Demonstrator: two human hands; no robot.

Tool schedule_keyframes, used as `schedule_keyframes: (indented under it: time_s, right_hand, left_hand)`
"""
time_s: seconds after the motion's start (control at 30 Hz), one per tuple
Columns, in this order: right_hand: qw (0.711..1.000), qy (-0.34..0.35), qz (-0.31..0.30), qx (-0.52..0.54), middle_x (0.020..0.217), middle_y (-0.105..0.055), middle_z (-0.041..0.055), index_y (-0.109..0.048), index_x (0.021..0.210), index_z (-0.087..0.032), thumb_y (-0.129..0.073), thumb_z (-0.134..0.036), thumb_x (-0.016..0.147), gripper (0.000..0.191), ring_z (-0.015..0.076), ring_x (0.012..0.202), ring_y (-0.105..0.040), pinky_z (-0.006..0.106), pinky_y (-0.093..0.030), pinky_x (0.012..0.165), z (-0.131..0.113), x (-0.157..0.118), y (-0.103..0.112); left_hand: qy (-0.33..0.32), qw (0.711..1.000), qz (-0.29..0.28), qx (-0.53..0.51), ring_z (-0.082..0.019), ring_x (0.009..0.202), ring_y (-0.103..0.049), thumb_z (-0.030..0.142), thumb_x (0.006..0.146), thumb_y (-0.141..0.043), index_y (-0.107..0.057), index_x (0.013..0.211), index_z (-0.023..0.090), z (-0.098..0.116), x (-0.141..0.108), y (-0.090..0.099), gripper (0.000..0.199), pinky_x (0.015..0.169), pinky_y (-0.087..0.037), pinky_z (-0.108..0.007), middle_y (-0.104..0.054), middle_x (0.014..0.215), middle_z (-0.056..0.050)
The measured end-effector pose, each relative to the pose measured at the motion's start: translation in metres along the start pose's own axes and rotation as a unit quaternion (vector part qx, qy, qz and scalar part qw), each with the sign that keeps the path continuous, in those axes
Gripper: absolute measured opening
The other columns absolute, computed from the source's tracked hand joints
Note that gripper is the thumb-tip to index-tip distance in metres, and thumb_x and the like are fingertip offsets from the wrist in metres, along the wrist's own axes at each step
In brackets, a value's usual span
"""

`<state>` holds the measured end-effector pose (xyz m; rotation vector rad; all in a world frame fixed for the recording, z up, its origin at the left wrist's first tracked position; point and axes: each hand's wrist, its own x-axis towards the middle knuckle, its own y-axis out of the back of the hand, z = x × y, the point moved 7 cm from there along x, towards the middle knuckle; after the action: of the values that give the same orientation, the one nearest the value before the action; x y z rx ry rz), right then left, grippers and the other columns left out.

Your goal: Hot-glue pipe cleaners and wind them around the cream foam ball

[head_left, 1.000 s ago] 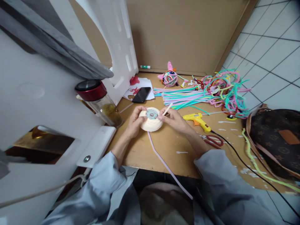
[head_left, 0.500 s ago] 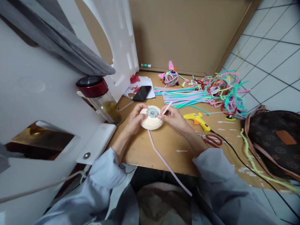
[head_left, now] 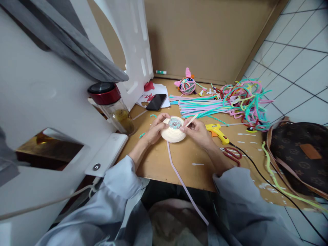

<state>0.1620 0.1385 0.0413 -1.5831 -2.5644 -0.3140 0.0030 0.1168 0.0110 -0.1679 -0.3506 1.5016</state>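
Disc of cream coiled cord [head_left: 173, 137] was held between the two hands, over the near half of the wooden tabletop [head_left: 159, 167], its pale-blue centre turned upward, seemingly so that the winding could be watched. With the disc taken as the clock's centre, its rim was clamped at 9 o'clock between the thumb and fingers of the left hand [head_left: 155, 131], probably to keep it steady. At 3 o'clock, a pale strip [head_left: 191, 120] was pinched between the thumb and fingers of the right hand [head_left: 196, 132], its free end angled toward 1 o'clock; whether it was joined to the coil could not be told. From under the disc, a lilac chenille stem [head_left: 181, 181] was trailed toward 5 o'clock, past the table edge, perhaps left loose for want of a spare finger. The yellow glue gun [head_left: 217, 132] was laid at 3 o'clock and the red-handled scissors [head_left: 232, 155] at 4, arguably for easy reach by the right hand. Straight chenille stems [head_left: 200, 107] were bunched toward 1 to 2 o'clock.
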Motion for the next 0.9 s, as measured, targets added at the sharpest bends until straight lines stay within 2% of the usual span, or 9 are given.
schedule_keyframes:
  time_s: [0.17,0.4,0.63,0.73,0.83,0.9]
  right_hand:
    - [1.0,-0.01,0.021,-0.001,0.065,-0.055,-0.005,-0.055,0.075,-0.022,-0.083,-0.053,0.061,0.044,0.0114,0.063,-0.047,0.025,-0.038,0.059,0.004,-0.002,0.001]
    - [0.998,-0.035,0.046,-0.009,0.062,-0.05,-0.0059,-0.054,0.073,-0.023,-0.085,-0.059,0.057,0.05,0.0111,0.061,-0.045,0.025,-0.037,0.058,0.01,-0.004,0.009]
    - [0.996,-0.035,0.074,-0.025,0.058,-0.045,-0.007,-0.054,0.071,-0.023,-0.083,-0.055,0.06,0.045,0.0091,0.056,-0.037,0.024,-0.03,0.053,0.011,-0.008,0.009]
    - [0.995,-0.037,0.088,-0.029,0.059,-0.046,-0.0062,-0.054,0.071,-0.023,-0.083,-0.053,0.061,0.043,0.0097,0.055,-0.038,0.025,-0.032,0.052,0.014,-0.01,0.007]
    - [0.991,0.0,0.125,-0.056,0.066,-0.052,-0.0034,-0.057,0.077,-0.022,-0.078,-0.047,0.068,0.034,0.0117,0.058,-0.044,0.027,-0.039,0.055,0.01,-0.015,0.007]
    - [0.98,0.071,0.147,-0.111,0.079,-0.058,0.0004,-0.064,0.085,-0.022,-0.074,-0.04,0.076,0.023,0.0149,0.069,-0.053,0.03,-0.046,0.064,-0.002,-0.02,0.007]
  left_hand:
    - [0.022,0.999,-0.039,-0.008,-0.016,0.078,-0.061,0.025,0.058,-0.069,-0.053,0.091,0.021,0.002,0.008,-0.002,0.038,0.069,-0.048,-0.026,-0.065,0.091,0.001]
    - [0.068,0.995,-0.078,0.012,-0.015,0.07,-0.058,0.022,0.055,-0.071,-0.059,0.09,0.02,0.004,0.024,-0.009,0.037,0.062,-0.042,-0.025,-0.065,0.082,0.002]
    - [0.086,0.989,-0.118,0.01,-0.017,0.072,-0.061,0.023,0.055,-0.069,-0.059,0.091,0.019,-0.001,0.033,-0.009,0.038,0.065,-0.045,-0.026,-0.067,0.083,0.0]
    - [0.08,0.989,-0.125,0.006,-0.018,0.075,-0.063,0.025,0.057,-0.069,-0.059,0.093,0.02,-0.003,0.034,-0.008,0.038,0.069,-0.047,-0.028,-0.068,0.086,-0.001]
    - [0.071,0.99,-0.121,-0.005,-0.018,0.076,-0.063,0.025,0.058,-0.07,-0.059,0.094,0.02,-0.005,0.033,-0.006,0.038,0.071,-0.047,-0.028,-0.069,0.09,-0.002]
    - [0.069,0.99,-0.119,-0.011,-0.018,0.077,-0.063,0.026,0.058,-0.07,-0.059,0.094,0.02,-0.005,0.031,-0.006,0.038,0.071,-0.047,-0.028,-0.07,0.093,-0.002]
